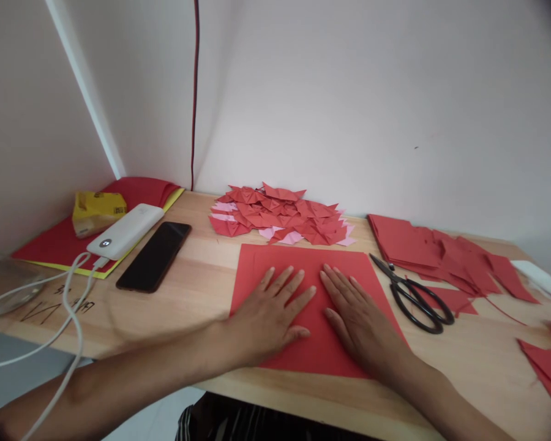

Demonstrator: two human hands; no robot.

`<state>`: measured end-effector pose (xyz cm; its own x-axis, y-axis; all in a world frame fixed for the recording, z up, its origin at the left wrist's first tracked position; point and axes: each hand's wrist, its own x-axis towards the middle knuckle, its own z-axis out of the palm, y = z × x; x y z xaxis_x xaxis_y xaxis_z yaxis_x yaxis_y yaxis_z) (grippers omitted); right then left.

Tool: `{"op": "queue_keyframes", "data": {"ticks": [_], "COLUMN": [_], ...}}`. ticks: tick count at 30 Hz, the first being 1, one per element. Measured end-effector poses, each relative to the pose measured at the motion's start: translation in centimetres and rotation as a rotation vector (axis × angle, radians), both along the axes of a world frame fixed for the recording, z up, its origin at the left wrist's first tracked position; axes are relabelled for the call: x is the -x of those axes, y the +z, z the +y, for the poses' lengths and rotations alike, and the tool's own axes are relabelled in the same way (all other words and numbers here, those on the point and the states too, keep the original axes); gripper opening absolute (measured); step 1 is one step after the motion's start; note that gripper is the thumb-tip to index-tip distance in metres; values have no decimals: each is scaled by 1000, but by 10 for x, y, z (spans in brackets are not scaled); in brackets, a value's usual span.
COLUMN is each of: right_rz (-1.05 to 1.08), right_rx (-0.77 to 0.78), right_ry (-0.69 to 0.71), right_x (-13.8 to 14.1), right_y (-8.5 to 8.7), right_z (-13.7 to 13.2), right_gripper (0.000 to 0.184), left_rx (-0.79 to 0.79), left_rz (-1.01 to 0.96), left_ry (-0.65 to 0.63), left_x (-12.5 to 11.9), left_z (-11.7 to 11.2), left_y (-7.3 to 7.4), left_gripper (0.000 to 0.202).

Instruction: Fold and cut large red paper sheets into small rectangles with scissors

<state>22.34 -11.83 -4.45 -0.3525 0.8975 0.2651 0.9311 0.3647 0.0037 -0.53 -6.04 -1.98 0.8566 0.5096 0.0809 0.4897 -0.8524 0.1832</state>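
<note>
A red square sheet of paper lies flat on the wooden table in front of me. My left hand rests palm down on the sheet's left half, fingers stretched out. My right hand lies flat on its right half, fingers together and extended. Neither hand holds anything. Behind the sheet sits a heap of folded red and pink paper pieces.
Black scissors lie right of the sheet, beside a stack of red paper offcuts. To the left are a black phone, a white power bank with white cables, a yellow tissue pack and red and yellow sheets.
</note>
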Motion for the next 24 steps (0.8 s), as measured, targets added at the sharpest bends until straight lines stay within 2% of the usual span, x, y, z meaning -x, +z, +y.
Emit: {"op": "queue_keyframes", "data": {"ticks": [2,6,10,13,16,18,21,24], "right_rz": [-6,-5,-18,-28,-39,-38,-3,70], "right_rx": [8,23,13,23,87,152,244,299], "right_ry": [-3,-3,5,2,-5,10,125,198], "right_x": [1,4,3,-2,1,16,53,88], "right_y": [2,8,7,4,12,25,47,57], "right_z": [0,1,1,1,4,10,25,40], "right_gripper": [77,76,76,73,65,61,63,69], "left_rx": [2,3,-12,-12,-26,-40,-58,-66], "left_rz": [12,79,133,168,180,186,190,177], "left_ry": [28,125,206,224,217,213,223,202], "left_x": [5,32,50,49,45,44,45,47], "left_z": [14,32,32,29,28,28,27,27], "left_y": [-2,3,7,7,8,8,9,9], "left_gripper": [67,65,65,67,66,65,64,64]}}
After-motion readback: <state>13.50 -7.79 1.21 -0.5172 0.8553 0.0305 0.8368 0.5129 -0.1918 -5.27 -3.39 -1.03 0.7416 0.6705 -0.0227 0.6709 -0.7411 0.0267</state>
